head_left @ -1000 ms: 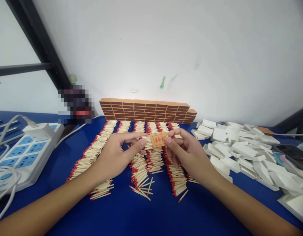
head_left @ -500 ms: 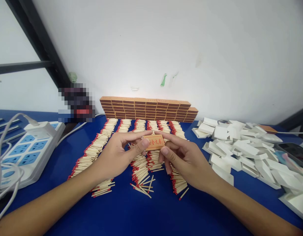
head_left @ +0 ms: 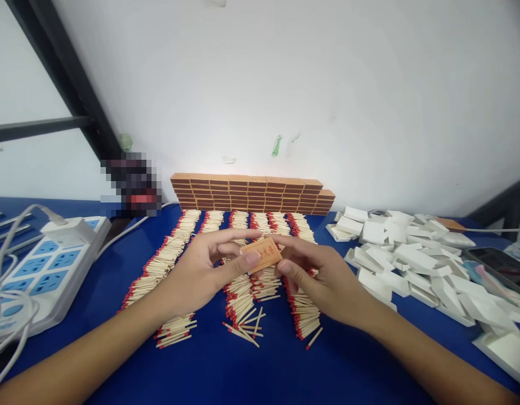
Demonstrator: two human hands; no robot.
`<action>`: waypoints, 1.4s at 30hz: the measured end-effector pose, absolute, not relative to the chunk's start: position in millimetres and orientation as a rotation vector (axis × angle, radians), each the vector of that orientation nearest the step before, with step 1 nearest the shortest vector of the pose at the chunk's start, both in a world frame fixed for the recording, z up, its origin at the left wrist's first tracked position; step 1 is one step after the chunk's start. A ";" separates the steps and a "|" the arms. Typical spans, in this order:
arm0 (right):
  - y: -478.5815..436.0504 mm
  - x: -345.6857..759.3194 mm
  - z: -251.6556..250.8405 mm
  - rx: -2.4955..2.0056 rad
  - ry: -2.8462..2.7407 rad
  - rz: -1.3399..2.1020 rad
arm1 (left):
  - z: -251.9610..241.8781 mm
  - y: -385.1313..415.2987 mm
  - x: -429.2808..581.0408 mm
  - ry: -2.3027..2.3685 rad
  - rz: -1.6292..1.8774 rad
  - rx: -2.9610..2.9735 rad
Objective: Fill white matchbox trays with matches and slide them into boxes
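Observation:
A small orange matchbox (head_left: 266, 256) with red lettering is held in the air between both hands. My left hand (head_left: 215, 261) grips its left end, the thumb lying across the front face. My right hand (head_left: 317, 267) pinches the right end, with its thumb at the lower corner and forefinger along the top. The box tilts, its right end higher. Below and behind the hands lie rows of loose red-tipped matches (head_left: 241, 298) on the blue table (head_left: 251, 377). The hands hide part of these rows.
Stacked matchboxes (head_left: 251, 194) form a low wall along the white wall behind. Many white open box trays (head_left: 412, 247) are heaped at the right, near a dark phone (head_left: 498, 264). A white power strip (head_left: 53, 270) with cables stands at the left.
The matchbox has turned in my fingers, from nearly level to tilted with its right end up. Both hands stay on it. The camera view has shifted slightly.

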State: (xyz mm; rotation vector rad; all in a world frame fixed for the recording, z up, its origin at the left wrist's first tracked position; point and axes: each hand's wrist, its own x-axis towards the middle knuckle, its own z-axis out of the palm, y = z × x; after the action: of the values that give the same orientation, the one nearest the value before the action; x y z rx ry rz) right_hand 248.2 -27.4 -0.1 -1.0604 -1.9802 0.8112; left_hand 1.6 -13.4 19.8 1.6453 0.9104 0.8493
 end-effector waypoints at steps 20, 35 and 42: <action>76.7 417.9 8.9 -1.909 -2.180 0.125 | 18.2 -4.9 -0.4 1.040 0.974 1.716; 72.6 411.2 13.0 -1.913 -2.281 0.098 | 16.3 -5.4 0.3 1.067 0.887 1.761; 52.6 389.7 28.6 -1.778 -2.223 -0.021 | 16.6 -5.0 -0.7 1.062 0.852 1.754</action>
State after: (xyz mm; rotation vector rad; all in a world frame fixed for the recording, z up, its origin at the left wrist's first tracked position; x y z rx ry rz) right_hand 389.7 52.6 28.6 -1.7784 -2.2230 -0.0206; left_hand -0.7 -5.0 16.6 1.7545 1.0619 0.8522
